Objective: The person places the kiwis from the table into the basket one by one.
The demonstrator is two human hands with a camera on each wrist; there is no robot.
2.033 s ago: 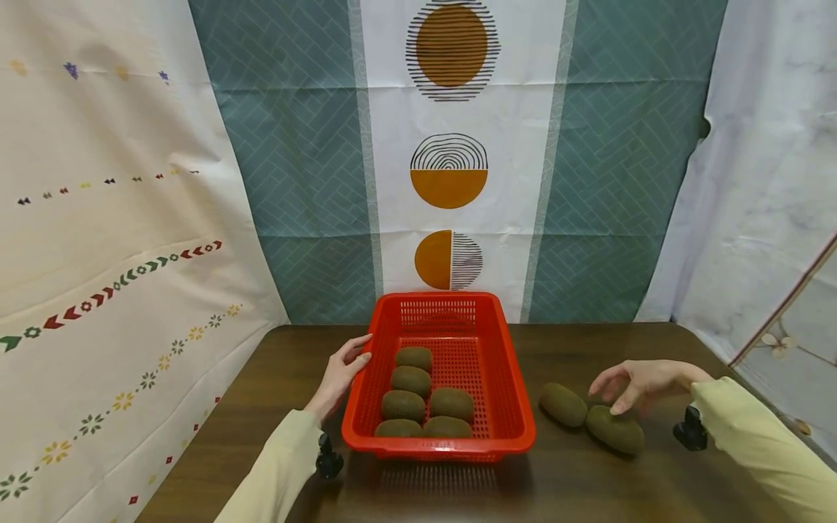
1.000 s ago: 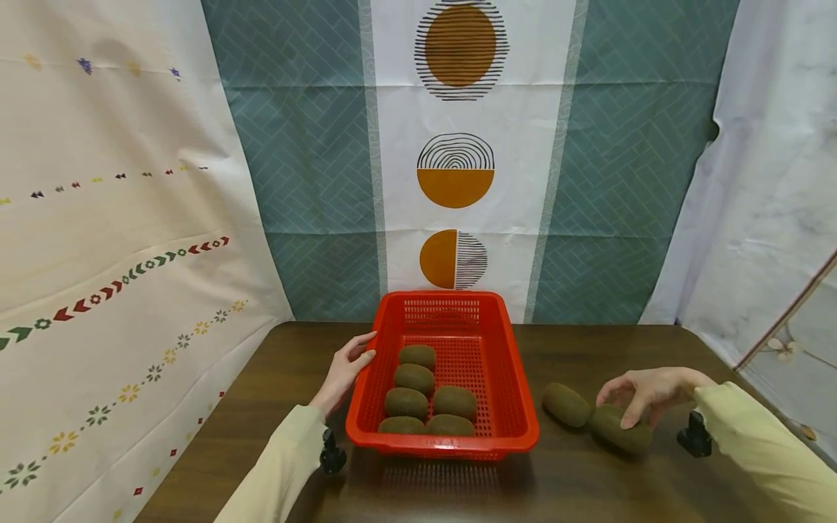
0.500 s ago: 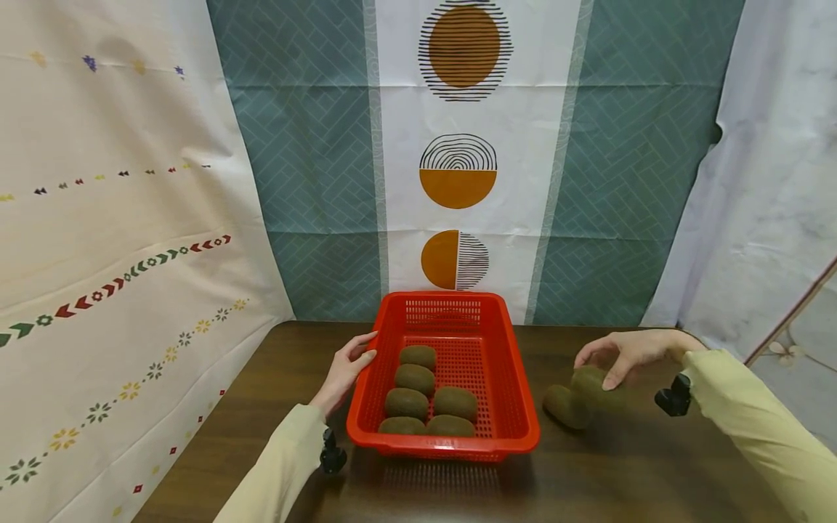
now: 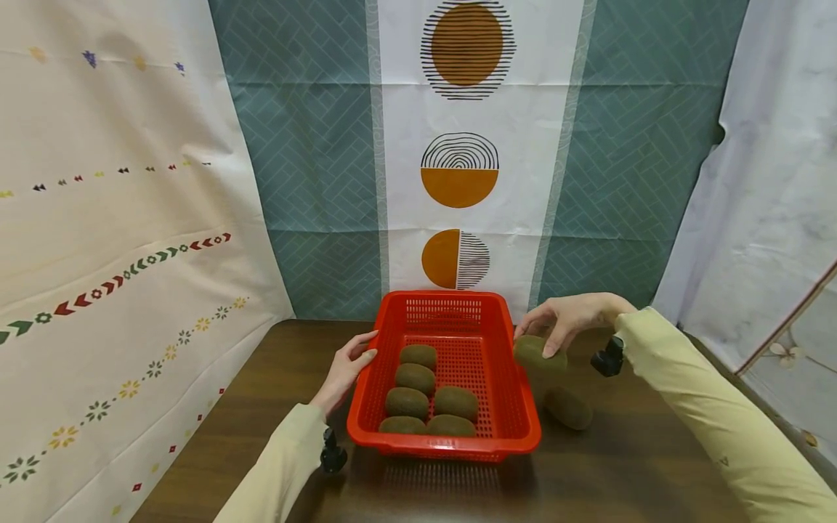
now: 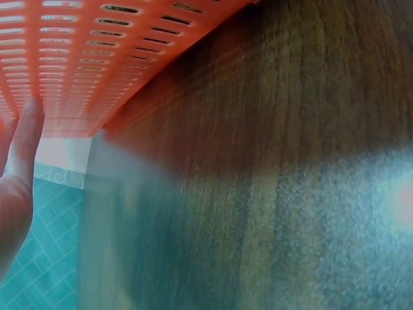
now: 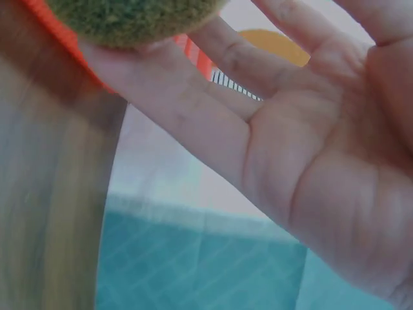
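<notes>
Kiwi held beside the basket's right rim

Fingers of the right hand (image 4: 575,316) curl round a kiwi (image 4: 532,351) and hold it off the table, just beside the right rim of the red plastic basket (image 4: 519,407). The fruit is oval, dull olive-brown and fuzzy; the right wrist view shows its matt, hairy skin pressed against the fingertips. A second kiwi on the table (image 4: 569,408) lies below it, near the basket's right wall. Five more kiwis (image 4: 418,399) lie inside the basket, towards its near left. The left hand (image 4: 346,370) rests with straight, relaxed fingers against the basket's left wall, holding nothing. All stands on a dark wooden table (image 4: 275,370).
</notes>
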